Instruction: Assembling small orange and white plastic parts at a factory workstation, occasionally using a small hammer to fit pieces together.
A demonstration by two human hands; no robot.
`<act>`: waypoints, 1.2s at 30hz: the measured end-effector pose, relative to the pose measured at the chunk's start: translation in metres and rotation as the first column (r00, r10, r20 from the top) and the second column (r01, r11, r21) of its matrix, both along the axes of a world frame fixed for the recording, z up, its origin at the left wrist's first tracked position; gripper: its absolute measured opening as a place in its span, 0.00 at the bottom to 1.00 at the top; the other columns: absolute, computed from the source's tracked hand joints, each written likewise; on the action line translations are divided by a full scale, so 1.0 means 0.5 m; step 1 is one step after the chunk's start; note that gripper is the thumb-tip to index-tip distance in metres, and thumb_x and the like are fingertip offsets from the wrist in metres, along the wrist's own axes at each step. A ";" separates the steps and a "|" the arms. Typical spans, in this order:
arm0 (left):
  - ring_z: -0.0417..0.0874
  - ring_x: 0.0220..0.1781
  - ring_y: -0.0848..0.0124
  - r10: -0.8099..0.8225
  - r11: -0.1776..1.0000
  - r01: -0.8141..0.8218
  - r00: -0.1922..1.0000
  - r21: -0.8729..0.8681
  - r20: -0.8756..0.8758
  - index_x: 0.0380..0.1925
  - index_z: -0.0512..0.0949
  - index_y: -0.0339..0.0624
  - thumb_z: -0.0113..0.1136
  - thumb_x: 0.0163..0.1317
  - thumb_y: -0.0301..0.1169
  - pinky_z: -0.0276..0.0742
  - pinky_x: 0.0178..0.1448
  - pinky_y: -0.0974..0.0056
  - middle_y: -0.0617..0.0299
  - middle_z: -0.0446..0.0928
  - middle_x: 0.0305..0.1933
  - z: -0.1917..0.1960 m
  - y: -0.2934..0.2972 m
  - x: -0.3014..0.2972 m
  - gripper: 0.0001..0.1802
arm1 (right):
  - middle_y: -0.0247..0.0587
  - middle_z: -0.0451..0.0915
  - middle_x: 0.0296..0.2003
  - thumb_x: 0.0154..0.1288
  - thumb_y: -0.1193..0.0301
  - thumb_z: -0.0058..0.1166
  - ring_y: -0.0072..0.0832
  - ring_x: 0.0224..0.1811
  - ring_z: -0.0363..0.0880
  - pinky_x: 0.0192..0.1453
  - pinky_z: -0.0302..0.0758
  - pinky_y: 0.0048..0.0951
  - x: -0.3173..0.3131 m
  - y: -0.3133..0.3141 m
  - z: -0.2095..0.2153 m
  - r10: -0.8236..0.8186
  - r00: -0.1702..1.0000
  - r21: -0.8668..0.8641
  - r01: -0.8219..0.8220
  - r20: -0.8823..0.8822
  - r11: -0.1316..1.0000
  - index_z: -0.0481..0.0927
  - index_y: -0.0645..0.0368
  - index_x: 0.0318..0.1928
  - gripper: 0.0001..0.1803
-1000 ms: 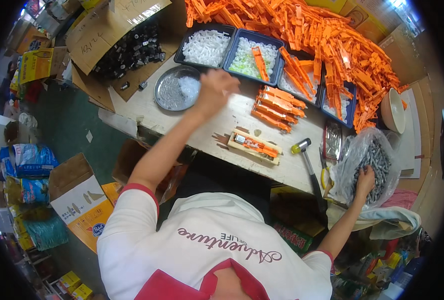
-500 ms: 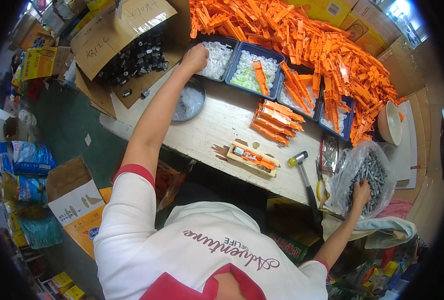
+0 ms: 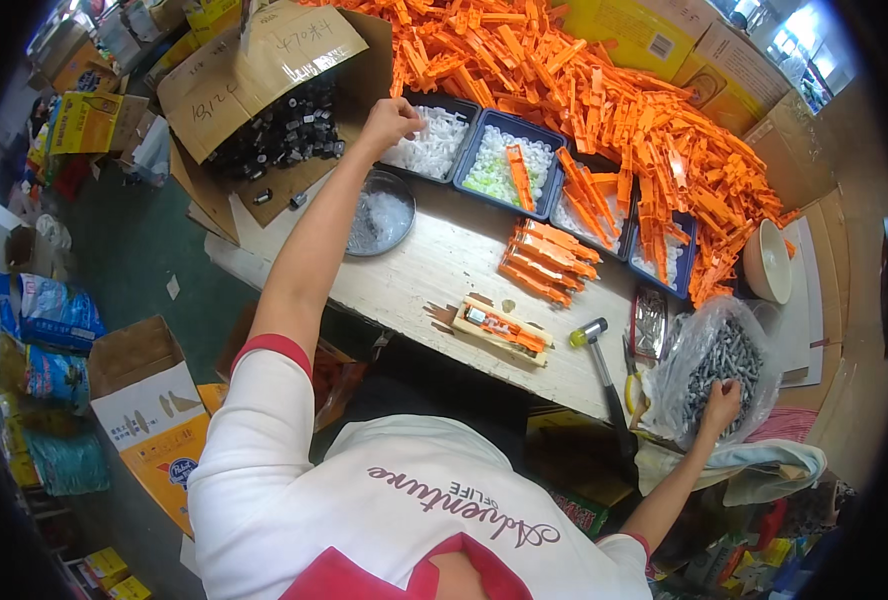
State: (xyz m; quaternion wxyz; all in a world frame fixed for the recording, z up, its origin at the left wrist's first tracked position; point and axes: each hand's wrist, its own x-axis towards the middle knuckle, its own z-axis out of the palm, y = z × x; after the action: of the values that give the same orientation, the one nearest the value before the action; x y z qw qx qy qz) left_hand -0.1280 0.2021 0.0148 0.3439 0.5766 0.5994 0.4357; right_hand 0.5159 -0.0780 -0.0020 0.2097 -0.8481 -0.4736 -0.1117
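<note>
My left hand (image 3: 392, 124) is over the near left edge of a dark tray of small white plastic pieces (image 3: 440, 142). Its fingertips are pinched together; whatever they hold is too small to make out. At the right, my right hand (image 3: 721, 404) reaches into a clear plastic bag (image 3: 676, 392) full of small grey screw-like pieces (image 3: 732, 350). Its fingers are closed and partly hidden among them. Between the hands, an orange plastic housing (image 3: 509, 328) with a metallic insert lies in a cream-coloured holding block (image 3: 526, 354) near the table edge.
Several orange housings (image 3: 549, 262) sit stacked behind the block, below a large orange heap (image 3: 604, 90). A hammer (image 3: 604, 365) lies left of the bag. A round metal dish (image 3: 382, 215) stands near my left forearm, beside a carton of black parts (image 3: 289, 130). A bowl (image 3: 767, 262) is far right.
My left hand has drawn back a little from the white pieces, fingertips now showing. My right hand stays in the bag, slightly nearer me. The whole view has shifted slightly.
</note>
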 end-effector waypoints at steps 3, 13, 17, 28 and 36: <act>0.78 0.22 0.78 -0.066 0.998 0.064 0.965 0.017 0.255 0.25 0.76 0.40 0.63 0.45 0.24 0.64 0.16 0.74 0.63 0.77 0.22 -0.005 -0.009 -0.007 0.06 | 0.49 0.77 0.28 0.52 0.68 0.50 0.43 0.31 0.76 0.39 0.70 0.38 -0.015 0.001 -0.001 -0.033 0.999 0.016 0.033 -0.015 0.999 0.73 0.64 0.36 0.13; 0.78 0.28 0.76 -0.022 0.994 -0.026 0.913 0.111 0.407 0.37 0.78 0.37 0.60 0.52 0.24 0.71 0.27 0.75 0.62 0.77 0.29 -0.008 -0.111 -0.004 0.10 | 0.48 0.76 0.40 0.58 0.72 0.49 0.39 0.37 0.76 0.43 0.71 0.35 -0.028 0.013 -0.010 0.157 0.982 0.143 -0.171 0.105 0.975 0.73 0.64 0.44 0.13; 0.80 0.31 0.75 -0.115 0.993 0.110 0.932 0.035 0.345 0.35 0.79 0.35 0.57 0.53 0.23 0.73 0.29 0.75 0.62 0.78 0.31 0.006 -0.228 -0.008 0.08 | 0.45 0.76 0.39 0.61 0.70 0.50 0.33 0.38 0.76 0.43 0.71 0.31 -0.104 0.014 0.028 0.217 0.974 0.296 -0.188 -0.068 0.936 0.74 0.65 0.43 0.13; 0.78 0.33 0.56 0.028 0.982 0.051 0.911 0.181 -0.411 0.24 0.79 0.36 0.59 0.45 0.22 0.73 0.39 0.59 0.51 0.76 0.27 -0.086 -0.334 -0.025 0.04 | 0.38 0.76 0.31 0.59 0.73 0.53 0.25 0.32 0.73 0.39 0.70 0.26 -0.257 0.056 0.050 0.448 0.894 0.310 -0.418 -0.029 0.854 0.74 0.63 0.40 0.09; 0.76 0.30 0.57 0.126 0.951 0.087 0.765 0.295 -0.631 0.25 0.79 0.38 0.58 0.45 0.21 0.71 0.35 0.60 0.52 0.74 0.29 -0.109 -0.324 -0.025 0.05 | 0.38 0.76 0.32 0.58 0.74 0.54 0.29 0.34 0.73 0.40 0.68 0.28 -0.296 0.034 0.060 0.470 0.880 0.287 -0.434 -0.069 0.854 0.75 0.61 0.40 0.09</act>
State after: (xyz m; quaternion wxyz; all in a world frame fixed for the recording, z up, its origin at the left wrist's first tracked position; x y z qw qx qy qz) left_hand -0.1408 0.0401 -0.0396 0.0192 0.7308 0.6113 0.3030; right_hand 0.3678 -0.0611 0.0277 0.3725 -0.6828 -0.6253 -0.0624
